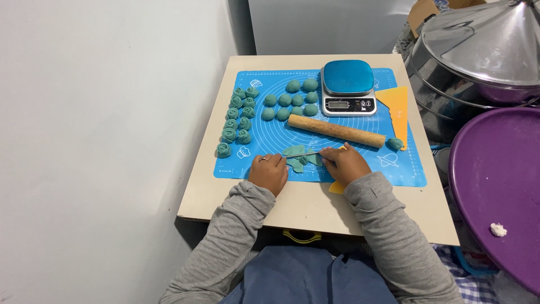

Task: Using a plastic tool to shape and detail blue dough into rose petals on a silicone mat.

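On the blue mat (pixel 360 169) at the worktop's near edge, the left hand (pixel 270 171) presses its curled fingers beside the flat teal dough pieces (pixel 296 152) to steady them, while the right hand (pixel 344 162) grips a thin stick (pixel 304 153) laid across them.

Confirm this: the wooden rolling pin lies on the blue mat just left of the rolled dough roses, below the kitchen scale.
Not quite. In the head view the wooden rolling pin lies on the blue mat to the right of the rolled dough roses, not left. It does lie below the kitchen scale.
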